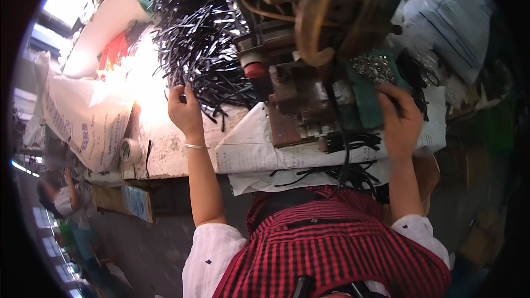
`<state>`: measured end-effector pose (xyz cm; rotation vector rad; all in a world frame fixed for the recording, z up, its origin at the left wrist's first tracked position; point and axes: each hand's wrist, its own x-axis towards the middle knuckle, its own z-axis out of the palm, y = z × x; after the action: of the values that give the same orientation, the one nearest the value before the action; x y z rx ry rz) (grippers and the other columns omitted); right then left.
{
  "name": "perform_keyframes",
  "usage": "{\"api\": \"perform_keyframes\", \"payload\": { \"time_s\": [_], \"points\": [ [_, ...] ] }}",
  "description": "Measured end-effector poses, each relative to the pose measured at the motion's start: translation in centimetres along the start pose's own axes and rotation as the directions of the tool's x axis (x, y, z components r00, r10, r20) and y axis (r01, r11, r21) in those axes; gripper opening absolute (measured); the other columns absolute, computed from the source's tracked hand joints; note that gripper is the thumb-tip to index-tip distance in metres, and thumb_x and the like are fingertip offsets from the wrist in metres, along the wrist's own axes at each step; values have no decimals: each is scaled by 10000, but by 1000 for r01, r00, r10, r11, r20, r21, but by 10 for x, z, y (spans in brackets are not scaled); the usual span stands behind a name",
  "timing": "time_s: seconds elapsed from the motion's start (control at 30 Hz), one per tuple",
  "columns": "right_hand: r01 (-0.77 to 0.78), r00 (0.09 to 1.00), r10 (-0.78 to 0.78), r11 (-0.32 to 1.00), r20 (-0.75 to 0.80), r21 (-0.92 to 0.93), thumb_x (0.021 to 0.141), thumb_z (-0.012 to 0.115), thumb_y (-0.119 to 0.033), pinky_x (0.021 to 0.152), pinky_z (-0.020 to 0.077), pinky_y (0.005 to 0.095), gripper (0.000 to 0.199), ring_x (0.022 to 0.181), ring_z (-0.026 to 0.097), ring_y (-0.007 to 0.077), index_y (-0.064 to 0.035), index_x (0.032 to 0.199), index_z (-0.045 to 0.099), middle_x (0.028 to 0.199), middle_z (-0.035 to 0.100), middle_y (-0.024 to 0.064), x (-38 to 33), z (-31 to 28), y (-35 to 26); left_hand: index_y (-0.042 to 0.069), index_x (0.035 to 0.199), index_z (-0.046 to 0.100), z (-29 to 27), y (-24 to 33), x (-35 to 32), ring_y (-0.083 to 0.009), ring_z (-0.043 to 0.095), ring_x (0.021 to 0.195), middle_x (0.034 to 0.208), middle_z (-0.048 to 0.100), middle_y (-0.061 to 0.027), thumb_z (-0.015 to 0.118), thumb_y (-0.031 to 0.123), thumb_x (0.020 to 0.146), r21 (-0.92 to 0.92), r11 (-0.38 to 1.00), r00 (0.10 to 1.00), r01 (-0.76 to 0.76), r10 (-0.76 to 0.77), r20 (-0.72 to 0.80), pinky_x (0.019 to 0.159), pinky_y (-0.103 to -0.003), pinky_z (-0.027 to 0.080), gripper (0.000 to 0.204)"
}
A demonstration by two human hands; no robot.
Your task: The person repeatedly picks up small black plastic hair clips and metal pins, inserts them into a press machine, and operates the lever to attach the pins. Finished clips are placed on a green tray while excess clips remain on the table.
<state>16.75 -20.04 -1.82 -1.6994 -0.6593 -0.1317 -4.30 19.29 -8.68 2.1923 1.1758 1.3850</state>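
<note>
Strips (204, 49) of black plastic lay heaped left of the press (301, 94), within reach of the left hand (185, 111) pinching one, while the right hand (400, 121), its grip hidden, rested at the green tray (367, 102) of small metal bits (374, 67).

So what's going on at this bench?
A person sits at a cluttered bench in front of a small metal machine. Their left hand reaches into a big pile of black strips, fingers at its edge. The right hand rests by a green tray of small shiny parts. More strips lie near their lap.
</note>
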Motion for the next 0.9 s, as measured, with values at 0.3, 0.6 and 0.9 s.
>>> {"api": "perform_keyframes", "payload": {
  "time_s": [0.3,0.6,0.9],
  "points": [
    [3,999,15,911,-40,412,869,751,6,843,523,272,315,946,697,149,-1,1168,653,995,725,78,13,78,-18,-16,1201,680,-19,89,-52,-48,613,757,899,711,-26,641,38,1026,-617,725,947,306,-166,274,671,-201,484,187],
    [-104,984,11,843,176,528,879,719,19,999,497,317,579,1115,664,157,5,1412,494,1263,669,135,7,62,-63,40,957,755,-56,215,-82,-185,668,710,971,765,-121,920,183,748,-517,554,649,-653,761,-4,615,-308,554,302],
    [-95,974,129,979,-189,179,912,674,4,937,507,320,511,1038,625,148,-99,1406,591,1165,684,72,46,-17,44,77,1003,729,-18,237,-95,-138,609,566,944,738,-72,932,137,736,-523,368,474,-769,877,-79,482,-271,485,341]
  ]
}}
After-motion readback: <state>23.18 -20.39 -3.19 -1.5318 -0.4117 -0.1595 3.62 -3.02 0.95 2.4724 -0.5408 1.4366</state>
